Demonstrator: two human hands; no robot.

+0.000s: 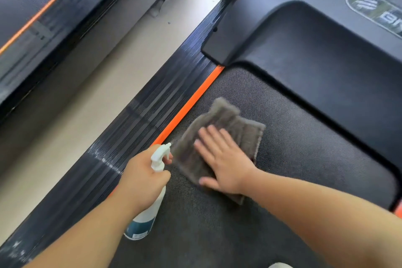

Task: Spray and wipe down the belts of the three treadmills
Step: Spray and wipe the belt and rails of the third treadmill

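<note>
**A:** Where does the cloth sit against the grips?

**B:** The grey cloth [219, 119] lies flat on the belt [293, 159] of the near treadmill, under the right grip [224, 163]. That grip is apart, with fingers straight and spread, and the palm presses on the cloth's near half. The far end of the cloth sticks out past the fingertips.

**A:** And the left grip?

**B:** The left grip [143, 180] is clamped round the neck of a white spray bottle [142, 221]. The nozzle points at the cloth's left edge, just beside it. The bottle is tilted, with its teal-labelled base toward the camera.

**A:** How full is the bottle?

**B:** I cannot tell, because its wall is opaque.

**A:** What lies around them?

**B:** An orange strip [191, 104] runs along the belt's left edge, with a ribbed black side rail [152, 115] outside it. Beyond the rail is pale floor [87, 93], then a second treadmill [43, 17] with its own orange line. Ahead of the cloth rises the black motor cover [326, 61], which carries an oval badge [374, 11]. Its curved edge is near the cloth's far end.
</note>
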